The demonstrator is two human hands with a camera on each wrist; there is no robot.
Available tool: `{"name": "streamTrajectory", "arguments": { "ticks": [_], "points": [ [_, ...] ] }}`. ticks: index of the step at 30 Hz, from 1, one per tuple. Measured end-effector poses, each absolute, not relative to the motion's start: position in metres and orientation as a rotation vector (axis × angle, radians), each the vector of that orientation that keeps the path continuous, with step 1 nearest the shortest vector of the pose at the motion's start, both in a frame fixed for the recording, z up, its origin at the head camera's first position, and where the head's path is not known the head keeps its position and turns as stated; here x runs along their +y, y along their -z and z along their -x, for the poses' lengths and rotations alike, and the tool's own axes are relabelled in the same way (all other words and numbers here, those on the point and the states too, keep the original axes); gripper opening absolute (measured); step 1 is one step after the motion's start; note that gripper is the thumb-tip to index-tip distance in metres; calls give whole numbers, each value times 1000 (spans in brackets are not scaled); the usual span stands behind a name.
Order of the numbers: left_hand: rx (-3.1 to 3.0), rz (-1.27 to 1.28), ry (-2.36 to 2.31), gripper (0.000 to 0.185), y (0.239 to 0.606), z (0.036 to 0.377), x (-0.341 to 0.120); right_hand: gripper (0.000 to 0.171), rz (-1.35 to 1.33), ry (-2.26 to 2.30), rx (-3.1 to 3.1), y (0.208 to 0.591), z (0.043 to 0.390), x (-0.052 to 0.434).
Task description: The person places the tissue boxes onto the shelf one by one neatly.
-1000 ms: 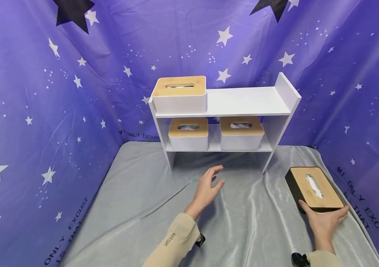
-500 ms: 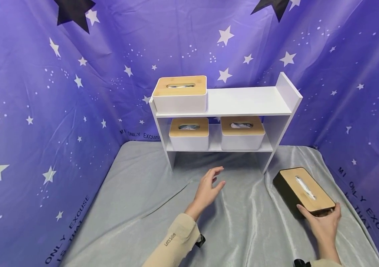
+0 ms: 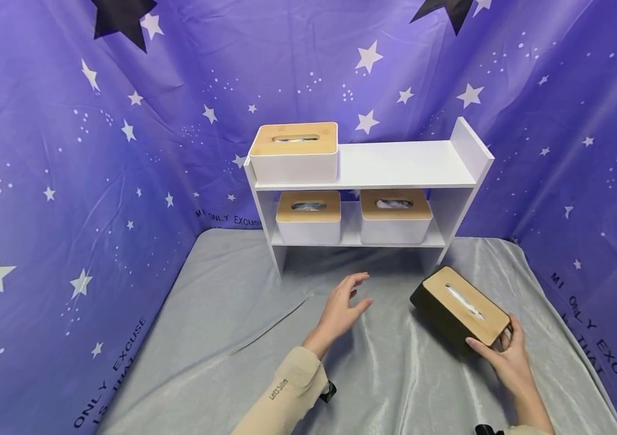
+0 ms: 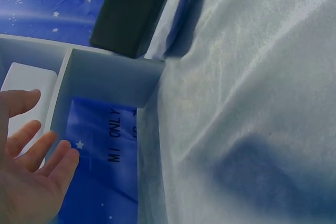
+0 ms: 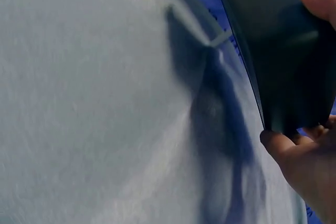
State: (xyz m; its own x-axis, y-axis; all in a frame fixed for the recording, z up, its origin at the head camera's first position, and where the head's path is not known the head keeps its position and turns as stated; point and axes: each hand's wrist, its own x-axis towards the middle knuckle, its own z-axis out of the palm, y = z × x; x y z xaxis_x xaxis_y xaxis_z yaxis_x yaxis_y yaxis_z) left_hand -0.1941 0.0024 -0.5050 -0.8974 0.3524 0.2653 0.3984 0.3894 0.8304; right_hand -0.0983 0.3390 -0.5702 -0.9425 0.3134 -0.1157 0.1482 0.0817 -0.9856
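A black tissue box (image 3: 457, 309) with a wooden lid is lifted off the grey cloth, tilted, right of centre. My right hand (image 3: 501, 352) grips its near end, thumb on one side and fingers on the other; the right wrist view shows the box's dark side (image 5: 278, 45) held between fingers (image 5: 319, 2). My left hand (image 3: 343, 305) hovers open above the cloth in front of the shelf, holding nothing, its fingers (image 4: 37, 150) spread. In the left wrist view the black box (image 4: 131, 11) is ahead of that hand.
A white two-level shelf (image 3: 395, 166) stands at the back. One white tissue box (image 3: 293, 154) sits on its top left; two more (image 3: 308, 217) (image 3: 395, 216) sit on the lower level. Purple star-print backdrop (image 3: 69, 151) closes in three sides. Wrinkled grey cloth (image 3: 221, 338) covers the table.
My right hand has lifted the black box from the right edge of the cloth and carried it left and forward, tilting it. The left hand has barely moved.
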Motion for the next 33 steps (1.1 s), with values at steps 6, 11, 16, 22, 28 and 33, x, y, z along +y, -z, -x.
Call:
{"name": "streamTrajectory", "arguments": {
  "ticks": [6,11,16,22,28,33],
  "points": [
    [-2639,776,1504,54,504,192,7,112,215,-2082,-2201,558,95,330],
    [-2685,859,1451,61,505,189,13,113,122,-2090,-2267,546,95,323],
    [-2700,910,1481,65,503,187,18,113,39,-2058,-2300,536,96,317],
    [-2708,932,1519,65,499,183,22,112,-90,-2079,-2241,531,96,310],
    [-2669,917,1656,61,496,178,23,113,-136,-2083,-2246,523,95,303],
    [-2576,874,1704,56,490,177,23,114,-189,-2090,-2220,518,98,301]
  ]
}}
